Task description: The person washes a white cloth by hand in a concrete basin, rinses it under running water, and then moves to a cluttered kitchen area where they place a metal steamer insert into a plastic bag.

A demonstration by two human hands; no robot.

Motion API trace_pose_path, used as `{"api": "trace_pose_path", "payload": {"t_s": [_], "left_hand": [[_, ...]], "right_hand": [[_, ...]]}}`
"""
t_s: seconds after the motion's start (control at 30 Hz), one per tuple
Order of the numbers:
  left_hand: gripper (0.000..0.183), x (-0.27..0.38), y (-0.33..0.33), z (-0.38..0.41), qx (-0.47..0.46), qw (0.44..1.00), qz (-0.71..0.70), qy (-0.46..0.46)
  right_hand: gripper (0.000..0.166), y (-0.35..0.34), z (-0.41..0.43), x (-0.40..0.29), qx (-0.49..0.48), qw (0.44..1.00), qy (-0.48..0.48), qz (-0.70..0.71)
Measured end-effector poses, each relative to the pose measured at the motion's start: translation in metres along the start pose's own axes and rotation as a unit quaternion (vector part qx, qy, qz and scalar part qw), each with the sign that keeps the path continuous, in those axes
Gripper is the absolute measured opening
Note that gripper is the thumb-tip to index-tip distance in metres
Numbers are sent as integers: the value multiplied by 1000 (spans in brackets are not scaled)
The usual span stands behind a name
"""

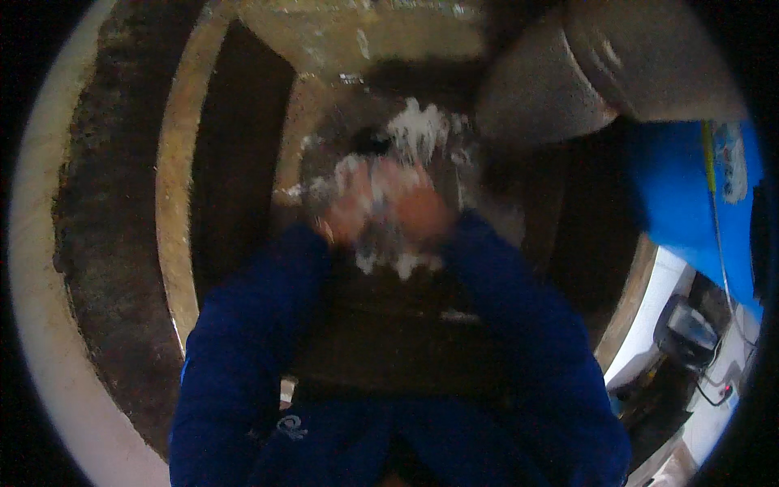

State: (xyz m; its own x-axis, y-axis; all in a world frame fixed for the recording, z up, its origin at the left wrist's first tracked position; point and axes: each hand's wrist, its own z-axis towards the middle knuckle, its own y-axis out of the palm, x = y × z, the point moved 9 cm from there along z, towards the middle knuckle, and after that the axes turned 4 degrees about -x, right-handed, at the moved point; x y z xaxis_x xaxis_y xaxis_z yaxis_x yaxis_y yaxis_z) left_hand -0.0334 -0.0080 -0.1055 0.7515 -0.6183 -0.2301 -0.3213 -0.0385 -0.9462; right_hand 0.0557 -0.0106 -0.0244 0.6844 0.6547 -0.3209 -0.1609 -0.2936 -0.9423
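Inside a deep, dark basin or box-like trough with a pale rim (pixel 176 182), my two hands work close together, blurred. My left hand (pixel 348 210) has whitish smears on its fingers. My right hand (pixel 420 204) is beside it, also smeared with white. Around the hands lies a wet-looking white substance (pixel 420 128), foam or paste; which one I cannot tell. Just beyond my fingers is a dark round spot (pixel 370 140). The blur hides whether either hand holds something.
A large grey-brown rounded vessel (pixel 548 79) fills the upper right, close to the basin. Right of it stands a blue container or sheet (pixel 681 189). A black device (pixel 688 332) with a cord lies lower right, near a socket strip (pixel 724 395) with a red light.
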Motion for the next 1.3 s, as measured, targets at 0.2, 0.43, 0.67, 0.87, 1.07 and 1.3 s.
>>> {"api": "trace_pose_path", "payload": {"t_s": [0.2,0.43,0.67,0.87,1.07,1.3], "left_hand": [[72,-4,-47,-16,-53,887,-458,27],[71,-18,-56,13,104,983,-150,28],[41,-42,-93,25,-172,638,-744,-99],[37,-45,4,8,-79,604,-790,-71],[47,-46,-46,6,-71,781,-614,-91],[26,-124,-41,-33,128,568,-748,-319]], "right_hand": [[70,11,-8,-1,41,998,34,46],[59,3,4,14,53,998,38,-16],[41,-26,29,83,-16,887,78,456],[34,-70,-8,103,128,896,213,368],[17,-43,-28,16,105,989,-7,104],[15,-42,-41,51,49,609,237,755]]}}
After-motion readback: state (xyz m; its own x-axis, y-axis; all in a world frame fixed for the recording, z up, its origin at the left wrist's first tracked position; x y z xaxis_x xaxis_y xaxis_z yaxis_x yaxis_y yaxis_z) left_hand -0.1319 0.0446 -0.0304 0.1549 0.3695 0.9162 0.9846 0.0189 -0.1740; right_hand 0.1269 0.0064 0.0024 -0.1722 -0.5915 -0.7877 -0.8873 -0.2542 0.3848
